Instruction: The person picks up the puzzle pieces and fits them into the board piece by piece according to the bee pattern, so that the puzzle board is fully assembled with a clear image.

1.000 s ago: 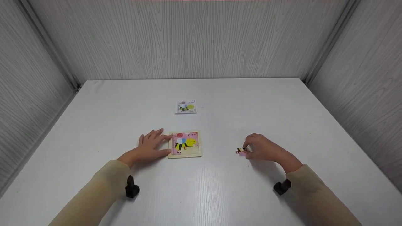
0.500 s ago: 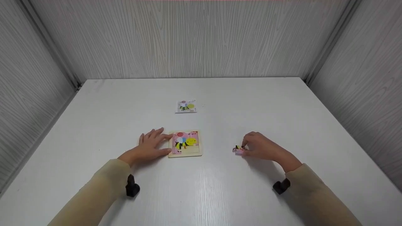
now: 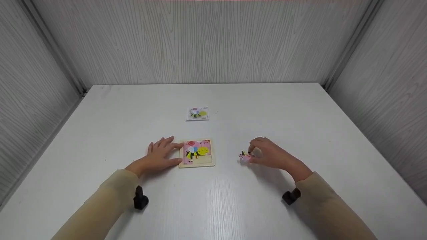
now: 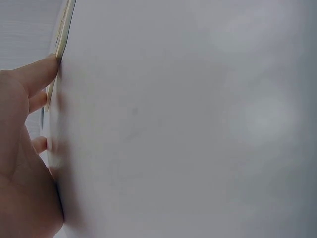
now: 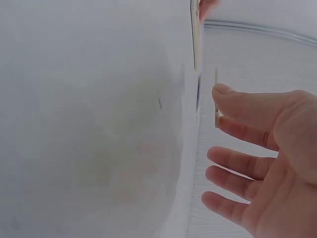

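A square wooden puzzle tray [image 3: 196,165] lies on the table with a bee picture in it. Bare wood shows at the tray's lower right. My left hand [image 3: 159,157] rests beside it, thumb and index fingertips against the left edge and the other fingers spread. In the left wrist view the thumb meets the rim of the tray [image 4: 63,39]. To the right of the tray, my right hand [image 3: 272,155] pinches a pink, yellow and black puzzle piece [image 3: 245,156] between thumb and index finger. Seen edge-on in the right wrist view, the thin piece [image 5: 216,77] stands off the table.
Behind the tray lies a small square card [image 3: 198,113] with the same bee picture. The white table [image 3: 213,200] is bounded by pale wood-grain panels [image 3: 206,43] at the back and both sides. A dark wrist mount sits at each cuff.
My right hand has lifted the puzzle piece and carried it left, nearer the tray. The left hand and the tray have stayed in place.
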The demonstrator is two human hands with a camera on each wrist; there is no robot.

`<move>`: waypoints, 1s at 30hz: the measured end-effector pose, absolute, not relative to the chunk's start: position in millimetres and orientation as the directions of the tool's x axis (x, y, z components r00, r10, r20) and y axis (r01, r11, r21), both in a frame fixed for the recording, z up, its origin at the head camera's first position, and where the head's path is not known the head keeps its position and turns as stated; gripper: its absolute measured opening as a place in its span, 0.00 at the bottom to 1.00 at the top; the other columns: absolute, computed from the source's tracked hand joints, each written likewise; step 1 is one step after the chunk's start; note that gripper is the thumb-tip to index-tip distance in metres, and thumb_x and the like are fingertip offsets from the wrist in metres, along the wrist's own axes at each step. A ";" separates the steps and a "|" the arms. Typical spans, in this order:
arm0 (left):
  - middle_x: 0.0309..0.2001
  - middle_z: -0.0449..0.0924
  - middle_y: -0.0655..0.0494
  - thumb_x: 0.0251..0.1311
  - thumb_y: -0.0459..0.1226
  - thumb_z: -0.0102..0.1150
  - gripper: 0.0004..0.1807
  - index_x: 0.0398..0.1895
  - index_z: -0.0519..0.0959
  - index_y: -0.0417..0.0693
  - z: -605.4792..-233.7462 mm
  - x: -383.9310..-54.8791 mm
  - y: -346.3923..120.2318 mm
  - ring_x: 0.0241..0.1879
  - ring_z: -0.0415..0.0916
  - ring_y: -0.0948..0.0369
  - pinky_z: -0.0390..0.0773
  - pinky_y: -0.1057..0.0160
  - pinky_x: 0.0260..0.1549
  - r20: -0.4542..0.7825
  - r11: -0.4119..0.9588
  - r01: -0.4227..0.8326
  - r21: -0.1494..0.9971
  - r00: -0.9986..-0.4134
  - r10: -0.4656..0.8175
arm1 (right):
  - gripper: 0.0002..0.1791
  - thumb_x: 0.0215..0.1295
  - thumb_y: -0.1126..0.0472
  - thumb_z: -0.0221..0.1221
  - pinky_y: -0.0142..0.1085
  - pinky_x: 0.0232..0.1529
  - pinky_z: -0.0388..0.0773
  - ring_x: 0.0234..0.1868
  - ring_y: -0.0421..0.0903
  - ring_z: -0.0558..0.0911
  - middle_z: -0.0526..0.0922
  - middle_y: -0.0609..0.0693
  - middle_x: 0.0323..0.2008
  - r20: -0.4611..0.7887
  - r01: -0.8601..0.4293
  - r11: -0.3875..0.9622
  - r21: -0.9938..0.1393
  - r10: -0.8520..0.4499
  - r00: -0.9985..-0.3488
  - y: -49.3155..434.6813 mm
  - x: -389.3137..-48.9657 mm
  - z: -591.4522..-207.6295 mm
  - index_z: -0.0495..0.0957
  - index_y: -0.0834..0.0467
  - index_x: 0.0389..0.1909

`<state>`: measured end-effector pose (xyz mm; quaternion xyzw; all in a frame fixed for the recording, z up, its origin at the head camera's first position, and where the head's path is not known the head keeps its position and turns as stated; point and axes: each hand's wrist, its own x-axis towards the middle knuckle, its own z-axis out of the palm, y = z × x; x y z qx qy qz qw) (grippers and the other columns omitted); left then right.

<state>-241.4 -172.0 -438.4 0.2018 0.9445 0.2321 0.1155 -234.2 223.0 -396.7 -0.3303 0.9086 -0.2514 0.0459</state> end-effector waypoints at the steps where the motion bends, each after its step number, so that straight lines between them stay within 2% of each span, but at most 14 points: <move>1: 0.73 0.39 0.46 0.59 0.60 0.49 0.36 0.70 0.58 0.60 -438.7 -241.6 -172.0 0.70 0.30 0.42 0.25 0.37 0.59 -0.123 0.809 0.328 0.487 -0.892 0.435 | 0.09 0.58 0.60 0.64 0.48 0.52 0.68 0.52 0.51 0.70 0.75 0.50 0.44 0.087 -0.580 0.650 -0.492 -0.626 -0.775 221.2 -234.4 -396.4 0.75 0.58 0.36; 16: 0.73 0.38 0.46 0.60 0.59 0.49 0.36 0.69 0.59 0.59 -438.4 -241.7 -170.1 0.70 0.30 0.42 0.25 0.37 0.59 -0.119 0.796 0.330 0.507 -0.888 0.444 | 0.10 0.59 0.58 0.63 0.45 0.55 0.66 0.55 0.49 0.69 0.75 0.49 0.45 0.098 -0.589 0.625 -0.512 -0.639 -0.763 186.4 -237.8 -394.8 0.75 0.57 0.37; 24: 0.73 0.39 0.46 0.59 0.59 0.49 0.36 0.69 0.59 0.60 -439.9 -243.5 -171.0 0.70 0.30 0.42 0.25 0.37 0.59 -0.119 0.801 0.330 0.500 -0.890 0.441 | 0.10 0.58 0.57 0.64 0.43 0.55 0.67 0.54 0.47 0.69 0.74 0.48 0.48 0.052 -0.545 0.651 -0.528 -0.615 -0.787 165.1 -239.5 -394.4 0.76 0.55 0.38; 30: 0.73 0.39 0.46 0.60 0.59 0.50 0.35 0.69 0.59 0.59 -438.0 -242.3 -171.7 0.70 0.30 0.42 0.24 0.37 0.59 -0.124 0.803 0.325 0.500 -0.890 0.438 | 0.10 0.59 0.57 0.63 0.43 0.55 0.67 0.54 0.46 0.70 0.75 0.48 0.47 0.055 -0.559 0.630 -0.539 -0.637 -0.769 150.3 -241.4 -396.1 0.76 0.55 0.39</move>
